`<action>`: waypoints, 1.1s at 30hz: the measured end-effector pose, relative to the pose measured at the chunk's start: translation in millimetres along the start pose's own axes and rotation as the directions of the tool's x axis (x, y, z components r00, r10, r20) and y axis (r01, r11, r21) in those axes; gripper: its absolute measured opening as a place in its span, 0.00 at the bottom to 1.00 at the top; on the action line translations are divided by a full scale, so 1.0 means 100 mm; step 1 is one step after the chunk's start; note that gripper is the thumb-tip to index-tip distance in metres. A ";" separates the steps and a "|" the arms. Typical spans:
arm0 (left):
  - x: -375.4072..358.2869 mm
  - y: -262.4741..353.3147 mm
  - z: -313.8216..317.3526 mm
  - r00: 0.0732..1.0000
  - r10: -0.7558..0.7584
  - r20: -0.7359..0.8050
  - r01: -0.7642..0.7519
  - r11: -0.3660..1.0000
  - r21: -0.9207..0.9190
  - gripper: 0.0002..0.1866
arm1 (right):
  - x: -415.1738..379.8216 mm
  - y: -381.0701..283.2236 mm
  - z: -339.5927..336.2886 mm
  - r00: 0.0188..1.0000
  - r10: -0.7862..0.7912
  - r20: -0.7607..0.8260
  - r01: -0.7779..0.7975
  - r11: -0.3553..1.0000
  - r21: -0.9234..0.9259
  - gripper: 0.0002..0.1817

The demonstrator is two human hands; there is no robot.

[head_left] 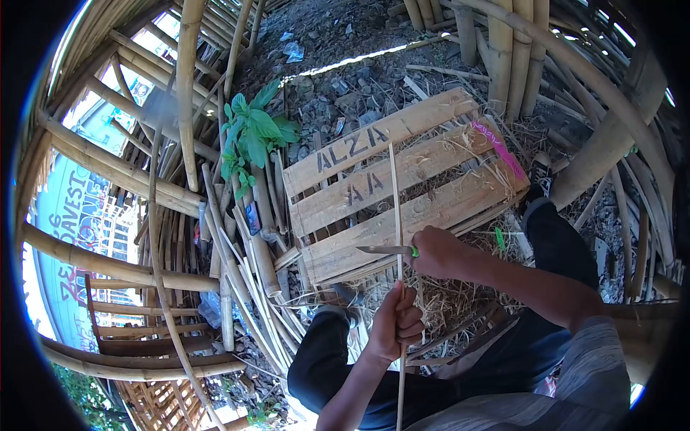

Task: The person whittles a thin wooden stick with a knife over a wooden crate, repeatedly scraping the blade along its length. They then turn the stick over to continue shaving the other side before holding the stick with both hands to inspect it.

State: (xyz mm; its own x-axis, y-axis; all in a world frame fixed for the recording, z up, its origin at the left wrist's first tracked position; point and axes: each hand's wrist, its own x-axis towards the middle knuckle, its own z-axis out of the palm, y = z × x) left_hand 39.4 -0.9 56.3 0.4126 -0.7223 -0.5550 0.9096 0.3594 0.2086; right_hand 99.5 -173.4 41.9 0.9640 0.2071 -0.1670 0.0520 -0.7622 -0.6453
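My left hand (pixel 397 322) is wrapped round a thin, light bamboo strip (pixel 395 194), which runs nearly upright through the view and over the crate. Just above it, my right hand (pixel 437 253) is closed on the green handle of a knife (pixel 382 250). The knife's blade points left and crosses the strip close to my right fingers. Behind the strip lies a slatted wooden crate (pixel 338 188) with dark stencilled letters and a pink mark at its right end.
Bamboo poles (pixel 122 269) form a frame on the left, and more poles (pixel 512 65) stand at the upper right. A green leafy plant (pixel 255 133) grows left of the crate. Shavings (pixel 460 309) and cut strips cover the stony ground around my legs.
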 end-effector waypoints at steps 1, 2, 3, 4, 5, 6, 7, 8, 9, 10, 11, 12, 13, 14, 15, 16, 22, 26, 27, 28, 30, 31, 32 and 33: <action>0.01 0.00 -0.01 1.000 -0.001 -0.015 0.001 1.000 0.013 0.23 | 0.01 -0.01 -0.02 0.999 0.013 0.038 -0.011 0.998 -0.061 0.14; 0.02 0.00 -0.02 1.000 0.000 -0.030 0.001 1.000 0.030 0.23 | 0.02 0.01 -0.01 0.999 0.011 0.040 -0.008 0.998 -0.060 0.14; 0.03 0.01 -0.04 1.000 0.003 -0.030 -0.002 1.000 0.031 0.23 | 0.04 0.05 0.00 1.000 -0.005 0.015 0.007 0.994 -0.105 0.14; 0.04 0.01 -0.05 0.999 0.000 -0.035 0.001 1.000 0.030 0.23 | 0.06 0.07 0.00 1.000 -0.021 -0.012 0.019 0.988 -0.150 0.14; 0.04 0.01 -0.06 0.999 -0.004 -0.041 0.006 1.000 0.030 0.22 | 0.07 0.08 0.04 1.000 -0.021 -0.015 0.019 0.989 -0.150 0.14; 0.03 0.01 -0.05 0.999 -0.006 -0.040 0.007 0.999 0.034 0.22 | 0.05 0.07 0.10 1.000 0.005 -0.021 -0.006 0.998 -0.055 0.14; 0.02 0.02 -0.03 0.999 -0.003 -0.035 0.005 0.999 0.042 0.22 | 0.05 0.07 0.13 0.999 0.032 -0.025 -0.031 0.999 0.040 0.14; 0.01 0.01 -0.02 1.000 -0.001 -0.030 0.003 0.999 0.050 0.22 | 0.03 0.04 0.10 0.999 0.035 -0.027 -0.033 0.999 0.041 0.14; 0.01 0.01 -0.02 1.000 -0.004 -0.030 0.005 0.999 0.051 0.22 | 0.01 0.00 0.05 0.998 0.056 0.012 -0.057 0.996 0.065 0.16; 0.01 0.01 -0.03 0.999 -0.006 -0.036 0.008 0.998 0.056 0.22 | -0.01 -0.02 0.02 0.996 0.076 0.052 -0.080 0.993 0.087 0.17; 0.02 0.01 -0.04 0.999 -0.007 -0.043 0.010 0.998 0.059 0.21 | -0.01 0.00 0.03 0.996 0.077 0.053 -0.081 0.993 0.087 0.17; 0.02 0.00 -0.05 0.999 -0.007 -0.042 0.009 0.998 0.059 0.21 | -0.01 0.02 0.04 0.996 0.067 0.051 -0.071 0.995 0.074 0.17; 0.03 0.00 -0.06 0.999 -0.010 -0.041 0.012 0.999 0.048 0.21 | 0.00 0.03 0.05 0.997 0.057 0.048 -0.060 0.996 0.060 0.18; 0.03 0.00 -0.06 0.999 -0.014 -0.039 0.015 0.999 0.037 0.21 | -0.01 0.02 0.04 0.997 0.057 0.047 -0.059 0.997 0.058 0.18; 0.03 0.00 -0.06 0.999 -0.014 -0.037 0.015 0.999 0.038 0.21 | -0.01 -0.01 0.04 0.995 0.077 0.057 -0.082 0.993 0.088 0.18; 0.02 0.01 -0.05 1.000 -0.017 -0.024 0.018 0.999 0.037 0.21 | -0.02 -0.02 0.04 0.993 0.099 0.067 -0.106 0.987 0.118 0.17; 0.01 0.03 -0.08 0.999 -0.034 0.007 0.033 0.999 0.019 0.21 | -0.01 -0.03 0.08 0.996 0.071 0.054 -0.077 0.989 0.124 0.17; 0.01 0.03 -0.08 0.999 -0.032 -0.002 0.032 0.999 0.026 0.20 | -0.02 -0.04 0.08 0.994 0.068 0.085 -0.081 0.985 0.151 0.17; 0.01 0.03 -0.06 0.999 -0.032 -0.002 0.032 0.999 0.026 0.20 | -0.03 -0.04 0.08 0.994 0.083 0.068 -0.094 0.980 0.175 0.17; 0.00 0.03 -0.03 1.000 -0.027 -0.010 0.027 0.999 0.034 0.21 | -0.03 -0.05 0.08 0.994 0.098 0.052 -0.107 0.974 0.200 0.16; 0.01 0.04 0.00 1.000 -0.019 -0.022 0.020 0.999 0.041 0.21 | 0.01 0.02 0.08 0.999 0.043 -0.021 -0.041 0.995 0.087 0.16; 0.04 0.05 0.01 1.000 -0.004 0.014 0.004 1.000 0.016 0.21 | 0.05 0.07 0.07 0.996 -0.021 -0.086 0.019 0.999 -0.034 0.16; 0.05 0.05 0.02 0.998 0.015 0.053 -0.014 1.000 -0.012 0.21 | 0.10 0.12 0.04 0.997 -0.027 -0.079 0.024 0.999 -0.038 0.16; 0.07 0.04 0.02 0.998 0.024 0.056 -0.023 1.000 -0.019 0.21 | 0.16 0.17 -0.01 0.986 0.073 -0.148 -0.067 0.997 0.042 0.16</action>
State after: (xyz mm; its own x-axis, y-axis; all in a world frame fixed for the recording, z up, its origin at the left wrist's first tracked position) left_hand 45.9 -5.2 54.8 0.4364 -0.7456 -0.5036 0.8988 0.3869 0.2061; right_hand 116.0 -183.7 29.2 0.9932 0.0577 -0.1011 -0.0241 -0.7479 -0.6634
